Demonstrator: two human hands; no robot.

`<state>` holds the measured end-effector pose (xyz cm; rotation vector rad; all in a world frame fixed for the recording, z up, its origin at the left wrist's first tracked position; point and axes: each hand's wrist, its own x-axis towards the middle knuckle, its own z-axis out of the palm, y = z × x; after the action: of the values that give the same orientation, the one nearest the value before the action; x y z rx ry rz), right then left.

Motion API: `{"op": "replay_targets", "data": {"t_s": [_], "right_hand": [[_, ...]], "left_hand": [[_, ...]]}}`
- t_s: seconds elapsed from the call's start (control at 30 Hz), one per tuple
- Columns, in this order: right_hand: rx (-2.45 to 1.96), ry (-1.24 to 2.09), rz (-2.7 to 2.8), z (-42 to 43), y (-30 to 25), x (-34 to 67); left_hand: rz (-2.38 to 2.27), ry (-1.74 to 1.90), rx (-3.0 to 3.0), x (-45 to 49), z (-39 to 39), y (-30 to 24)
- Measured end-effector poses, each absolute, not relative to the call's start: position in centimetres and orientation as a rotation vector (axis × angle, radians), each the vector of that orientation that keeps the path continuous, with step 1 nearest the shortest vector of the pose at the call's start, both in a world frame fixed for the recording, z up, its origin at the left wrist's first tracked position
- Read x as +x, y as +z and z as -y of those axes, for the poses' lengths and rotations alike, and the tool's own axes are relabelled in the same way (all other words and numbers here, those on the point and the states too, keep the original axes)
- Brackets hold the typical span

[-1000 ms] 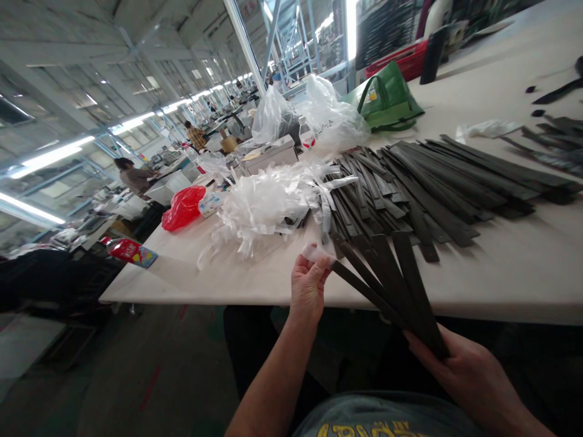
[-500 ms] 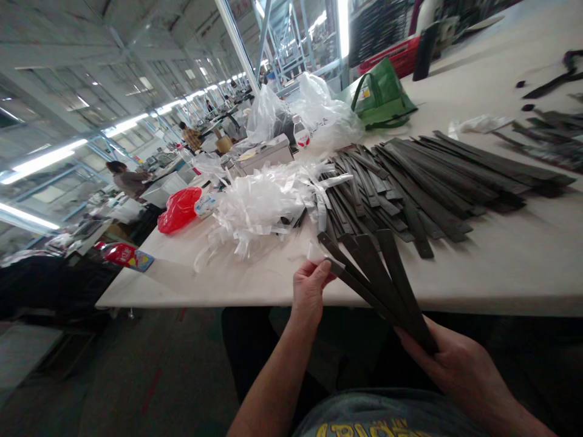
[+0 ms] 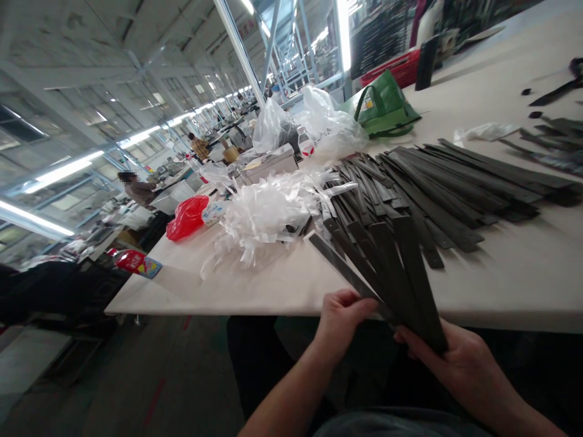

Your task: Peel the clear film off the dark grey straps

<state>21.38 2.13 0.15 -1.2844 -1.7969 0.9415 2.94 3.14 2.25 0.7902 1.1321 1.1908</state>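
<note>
Fanned out in my right hand (image 3: 455, 358) is a bunch of dark grey flat strips (image 3: 392, 261), gripped at their lower ends. My left hand (image 3: 346, 318) pinches the leftmost strip (image 3: 337, 258) between thumb and fingers, partway along its length. This strip's pale, shiny free end points up and left over the table. Just beyond my hands lies a large pile of similar dark strips (image 3: 450, 176). To its left is a heap of thin white translucent strips (image 3: 268, 206), touching the pile's edge.
On the table (image 3: 273, 291) are a red plastic bag (image 3: 187, 217), a red drink pack (image 3: 135, 262), clear plastic bags (image 3: 319, 115), a bottle (image 3: 304, 142) and a green bag (image 3: 385, 106). More dark strips (image 3: 555, 136) lie far right. People work in the background.
My left hand has slid from the leftmost strip's tip down towards my right hand. The strip's end now shows free. My right hand keeps its hold; the view has shifted slightly.
</note>
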Motion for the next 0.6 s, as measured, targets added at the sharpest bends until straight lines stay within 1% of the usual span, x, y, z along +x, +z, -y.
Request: {"op": "replay_targets", "data": {"t_s": [0.07,0.1,0.23,0.3,0.5,0.6], "right_hand": [[-1.290,0.862,1.802,-2.7,0.2,21.2],[-1.284,0.841,1.812,-2.9,0.1,21.1],[-1.219,0.840,1.876,-2.9,-0.4,20.9],[-1.211,0.841,1.892,-2.7,-0.6,20.8],[-1.233,0.812,1.884,-3.0,-0.7,20.3],[-1.215,0.856,1.886,-3.1,-0.8,20.4]], "left_hand": [[-1.080,1.106,0.790,3.7,-2.8,2.3],[-1.056,1.131,0.769,3.7,-3.0,2.5],[-1.006,1.534,0.620,1.8,-5.1,4.2],[-1.018,1.632,0.600,1.2,-5.7,4.3],[-1.048,1.348,0.605,3.7,-3.8,1.7],[-0.997,1.508,0.558,2.6,-4.5,2.6]]}}
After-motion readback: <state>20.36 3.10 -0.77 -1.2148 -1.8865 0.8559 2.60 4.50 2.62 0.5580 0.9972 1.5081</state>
